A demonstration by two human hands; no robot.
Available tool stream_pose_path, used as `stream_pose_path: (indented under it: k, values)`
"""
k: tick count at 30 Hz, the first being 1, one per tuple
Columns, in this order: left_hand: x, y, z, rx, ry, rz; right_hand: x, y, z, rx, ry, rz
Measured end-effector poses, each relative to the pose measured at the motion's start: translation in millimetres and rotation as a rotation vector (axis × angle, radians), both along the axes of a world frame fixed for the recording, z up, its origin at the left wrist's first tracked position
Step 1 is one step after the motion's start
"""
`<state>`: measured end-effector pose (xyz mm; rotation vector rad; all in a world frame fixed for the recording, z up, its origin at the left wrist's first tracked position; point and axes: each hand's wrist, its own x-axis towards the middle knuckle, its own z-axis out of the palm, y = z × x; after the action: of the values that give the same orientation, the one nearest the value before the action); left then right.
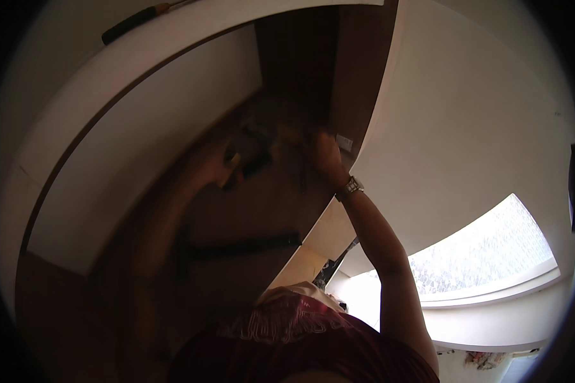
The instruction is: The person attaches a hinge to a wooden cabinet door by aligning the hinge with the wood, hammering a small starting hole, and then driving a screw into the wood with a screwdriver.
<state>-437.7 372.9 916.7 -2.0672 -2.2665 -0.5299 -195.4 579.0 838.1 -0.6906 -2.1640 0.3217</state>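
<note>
Inside a dark brown cabinet (249,210), my left hand (216,165) is closed around the handle of a yellow-and-black power drill (259,143). The drill is dim and blurred, its front end pointing right. My right hand (328,156), with a metal watch (352,185) on the wrist, is at the cabinet's right side, just past the drill's front. Its fingers are curled and in shadow, so what they grip cannot be made out. Close beside those fingers, a small pale metal-looking plate (344,142) sits near the cabinet's edge.
A long black bar-shaped thing (246,246) lies in the cabinet, nearer my body. On the pale ledge at upper left rests a screwdriver (131,24) with a dark handle. A large pale panel (453,115) borders the cabinet on the right, with a bright window (485,255) below it.
</note>
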Motion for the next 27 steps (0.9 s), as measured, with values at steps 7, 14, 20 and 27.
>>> stream_pose_path:
  k: [7,14,20,27]
  values:
    - [74.5,-15.4,13.0,-0.03,-0.961,0.042,8.2,-38.1,43.4,-0.332,0.355,0.11]
    - [92.0,-1.9,4.2,0.222,-1.584,-0.194,23.0,-92.1,65.9,-1.174,0.454,0.43]
    - [90.8,-3.3,-8.2,0.33,-1.299,-0.274,17.1,-121.7,78.2,-1.262,0.617,0.499]
    - [112.8,-11.4,6.0,0.453,-1.414,-0.322,24.3,-136.8,81.5,-0.938,0.582,0.389]
